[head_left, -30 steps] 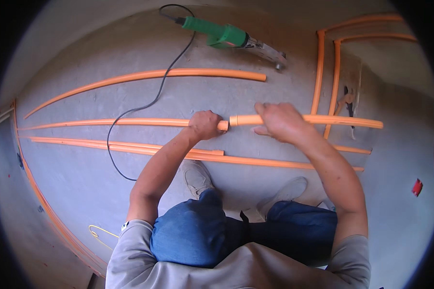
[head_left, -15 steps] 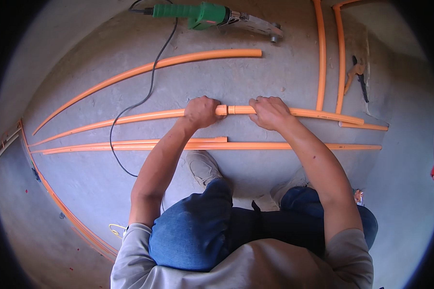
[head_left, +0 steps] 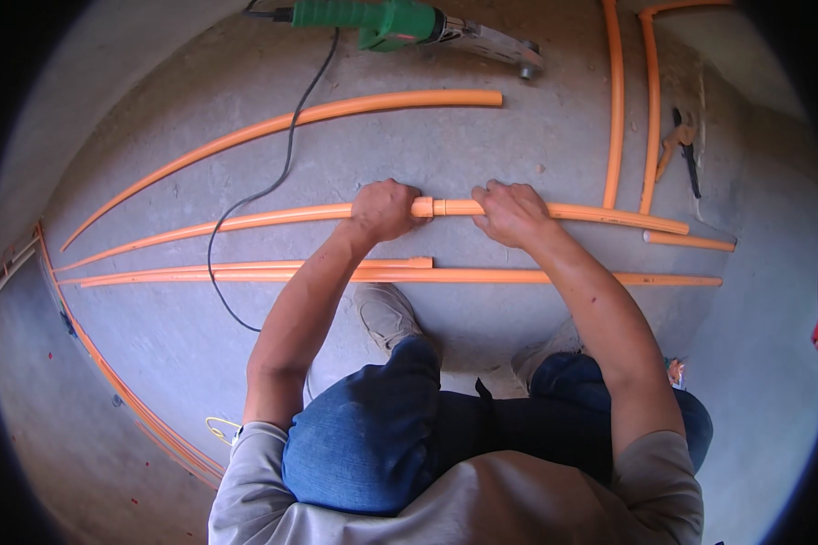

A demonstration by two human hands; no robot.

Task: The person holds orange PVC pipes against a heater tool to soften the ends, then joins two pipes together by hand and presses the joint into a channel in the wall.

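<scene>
My left hand (head_left: 384, 211) is closed around a long orange pipe (head_left: 282, 218) that runs off to the left. Beside its knuckles, a wider orange coupling (head_left: 423, 207) sits at the pipe's end. My right hand (head_left: 514, 214) grips another orange pipe (head_left: 600, 214), which stretches to the right. The two pipes lie in one line and meet at the coupling, between my hands. How deep the right pipe sits in the coupling is hidden.
A green pipe-welding tool (head_left: 400, 24) lies beyond my hands, its black cable (head_left: 291, 150) crossing the pipes on the left. More orange pipes (head_left: 518, 275) lie near my shoes (head_left: 386, 313) and farther out. An orange-and-black pipe cutter (head_left: 682, 145) rests at far right.
Both hands keep their hold on the pipes. The floor and the things on it appear shifted slightly to the right; the joint looks nearly the same.
</scene>
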